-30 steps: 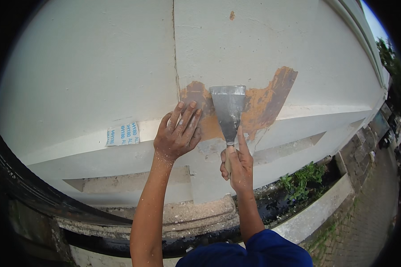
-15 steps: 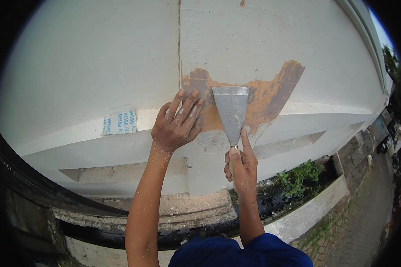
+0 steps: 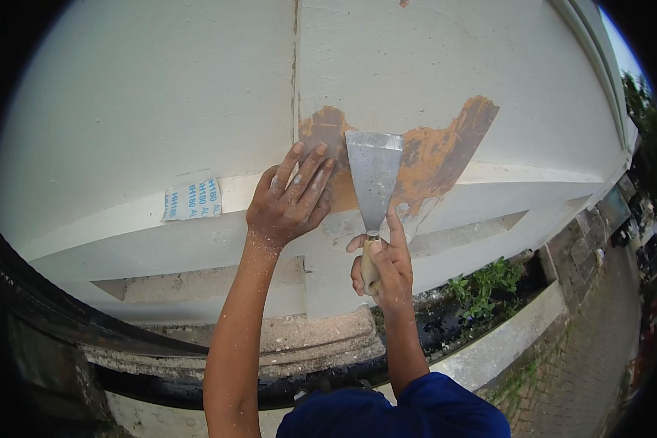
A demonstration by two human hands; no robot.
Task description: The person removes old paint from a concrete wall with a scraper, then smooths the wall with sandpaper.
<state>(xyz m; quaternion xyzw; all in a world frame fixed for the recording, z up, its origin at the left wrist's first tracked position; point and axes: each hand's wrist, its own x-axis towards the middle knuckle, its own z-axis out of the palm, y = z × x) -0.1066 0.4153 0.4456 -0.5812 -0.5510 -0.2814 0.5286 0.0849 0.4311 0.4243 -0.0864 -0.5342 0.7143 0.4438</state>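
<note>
Scraper (image 3: 373,174) is held by the curled right hand (image 3: 394,271) over a peeled patch (image 3: 449,150); the left hand (image 3: 286,203), palm hidden, is laid outstretched across its left edge.

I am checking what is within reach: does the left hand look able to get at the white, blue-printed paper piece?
Probably yes: the left hand, with no visible tool, is just right of the paper piece on the pale ledge, and seemingly nothing blocks the way.

Outdoors beside a building: a pale wall (image 3: 175,95), green plants (image 3: 485,288), paved path (image 3: 598,336).
</note>
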